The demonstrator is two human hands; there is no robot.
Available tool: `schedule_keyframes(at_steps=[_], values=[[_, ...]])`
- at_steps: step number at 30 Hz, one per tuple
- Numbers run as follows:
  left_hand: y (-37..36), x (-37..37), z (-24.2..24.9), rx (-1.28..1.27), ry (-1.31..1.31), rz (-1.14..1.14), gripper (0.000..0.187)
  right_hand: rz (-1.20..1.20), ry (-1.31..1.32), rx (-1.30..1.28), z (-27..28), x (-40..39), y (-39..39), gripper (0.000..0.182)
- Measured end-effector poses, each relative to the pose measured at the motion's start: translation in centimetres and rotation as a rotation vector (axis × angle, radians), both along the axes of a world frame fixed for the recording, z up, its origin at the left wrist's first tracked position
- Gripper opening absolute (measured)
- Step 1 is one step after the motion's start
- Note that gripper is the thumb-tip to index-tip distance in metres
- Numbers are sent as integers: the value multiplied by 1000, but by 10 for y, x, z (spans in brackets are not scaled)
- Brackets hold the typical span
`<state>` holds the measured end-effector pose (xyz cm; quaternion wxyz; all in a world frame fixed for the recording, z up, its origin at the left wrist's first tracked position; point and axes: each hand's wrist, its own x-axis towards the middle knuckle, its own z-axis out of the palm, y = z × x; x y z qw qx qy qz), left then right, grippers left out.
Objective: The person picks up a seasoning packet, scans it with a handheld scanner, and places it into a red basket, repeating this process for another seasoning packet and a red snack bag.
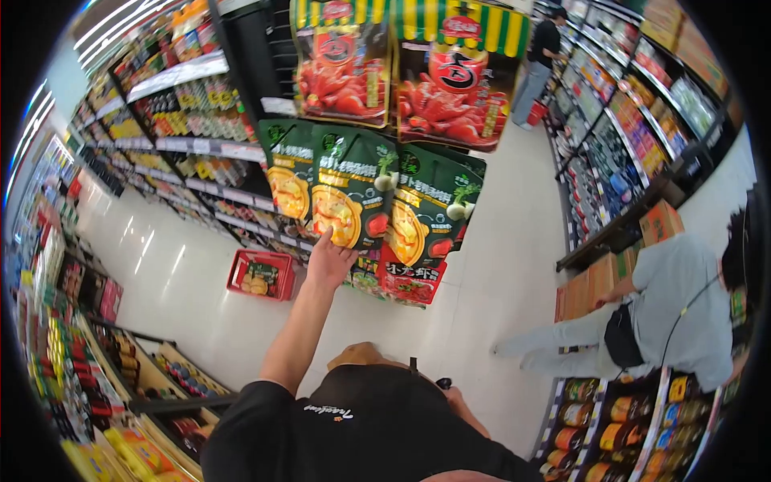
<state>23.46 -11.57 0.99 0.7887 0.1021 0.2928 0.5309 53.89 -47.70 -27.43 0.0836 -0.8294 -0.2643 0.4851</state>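
The left hand touches a green packet.

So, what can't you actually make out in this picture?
All in the head view:
Right hand: whether it grips anything; small and partly hidden by the black shirt.
Left hand: whether it grips or only touches the green packet; the hand itself covers the contact.
Red basket: what its contents are; too small.
Shelf labels: too small and blurred to read.
Person in the light top: head cut off by the dark rim.
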Motion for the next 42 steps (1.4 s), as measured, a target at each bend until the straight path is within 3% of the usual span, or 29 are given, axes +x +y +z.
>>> schedule_keyframes(at_steps=[1,4,8,11,12,15,20,26,27,30,33,34,36,42], values=[[1,-1,3,-11,-26,7,48,57,51,9,-13,4,-4,50],[0,-2,4,-56,-104,52,51,176,97,170,-129,30,-38,49],[-8,-1,14,-129,-106,138,54,230,121,68,-100,32,-21,60],[-4,-12,-1,-157,-112,215,56,228,61,-91,-23,16,19,68],[1,-16,-3,-149,-200,157,53,153,33,-110,-7,10,31,61],[9,-25,-1,-117,-414,16,47,125,18,-73,-47,23,56,46],[14,-31,13,-71,-371,-116,52,73,-2,196,-24,-7,105,36],[8,-78,11,-107,-302,-181,45,-34,6,36,-34,-99,121,46],[5,-90,13,-102,-270,-193,46,-11,9,-4,-51,-114,123,55],[-9,-128,21,-98,-268,-228,46,125,-56,74,-19,-176,130,58],[-27,-172,9,-97,-346,-218,50,73,29,19,-22,-196,145,55],[-29,-187,7,-94,-396,-209,51,80,107,-71,-22,-195,154,67],[-31,-218,5,-18,-517,-280,50,234,59,43,-29,-201,167,48],[-23,-317,-8,178,-762,-453,31,466,-29,-54,-13,-256,236,46]])
